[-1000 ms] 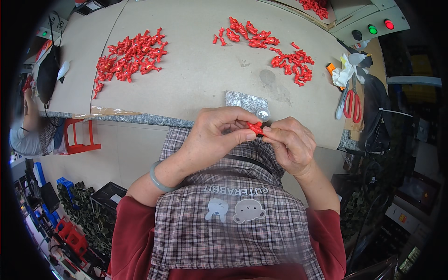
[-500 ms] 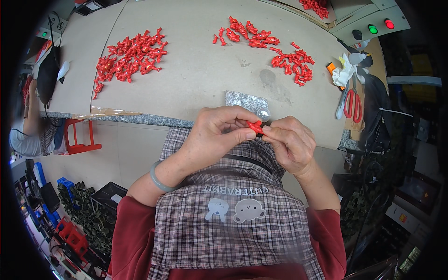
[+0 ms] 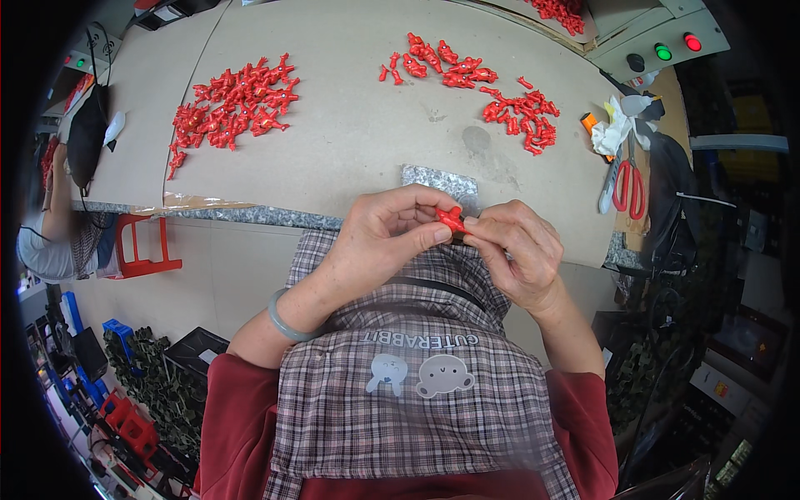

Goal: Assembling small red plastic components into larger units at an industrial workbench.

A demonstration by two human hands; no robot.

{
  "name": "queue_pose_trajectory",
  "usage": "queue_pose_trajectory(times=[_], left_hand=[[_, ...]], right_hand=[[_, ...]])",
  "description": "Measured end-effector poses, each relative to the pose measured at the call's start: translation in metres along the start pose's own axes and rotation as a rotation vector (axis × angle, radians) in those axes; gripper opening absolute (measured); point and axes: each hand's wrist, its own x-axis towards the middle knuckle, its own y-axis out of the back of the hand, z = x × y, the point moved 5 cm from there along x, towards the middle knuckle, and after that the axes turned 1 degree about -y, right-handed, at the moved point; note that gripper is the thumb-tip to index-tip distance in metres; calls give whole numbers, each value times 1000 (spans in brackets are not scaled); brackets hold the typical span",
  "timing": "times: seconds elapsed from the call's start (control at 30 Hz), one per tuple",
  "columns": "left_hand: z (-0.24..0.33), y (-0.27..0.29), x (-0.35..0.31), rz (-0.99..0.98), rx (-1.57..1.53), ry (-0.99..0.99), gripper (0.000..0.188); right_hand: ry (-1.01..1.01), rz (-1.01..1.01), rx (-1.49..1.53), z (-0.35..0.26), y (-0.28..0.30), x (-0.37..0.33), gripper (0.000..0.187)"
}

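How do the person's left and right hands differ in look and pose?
The left hand has a pale bangle around its wrist; the right hand has none. The left hand grips the red piece from the left, the right hand from the right. Both pinch it, ungloved.

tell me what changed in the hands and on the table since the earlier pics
The left hand and right hand have shifted slightly forward, bringing along the small red piece they both hold. The clear round thing seen near the right hand earlier no longer shows; whether hidden or moved, I cannot tell. Both keep their hold. The left pile of red pieces and the scissors stayed put.
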Motion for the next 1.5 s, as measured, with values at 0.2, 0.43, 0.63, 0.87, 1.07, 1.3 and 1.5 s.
queue_pose_trajectory(times=[0.2,0.43,0.63,0.87,1.07,1.3,1.5], left_hand=[[4,9,0,1,-68,23,26],[4,12,2,-116,-388,7,38],[5,11,3,-167,-610,74,41],[11,14,5,-155,-526,89,45],[21,62,11,190,-9,-81,40],[45,137,-2,509,524,-144,29],[70,141,-2,704,1068,-322,47]], right_hand=[[34,-33,-25,-4,2,7,38],[-121,43,-14,9,13,1,40],[-132,33,-76,14,15,-1,36],[-182,26,-105,23,21,-2,32],[-312,67,-167,52,35,-6,24],[-487,68,-359,87,50,-10,17],[-474,48,-418,90,40,-4,13]])
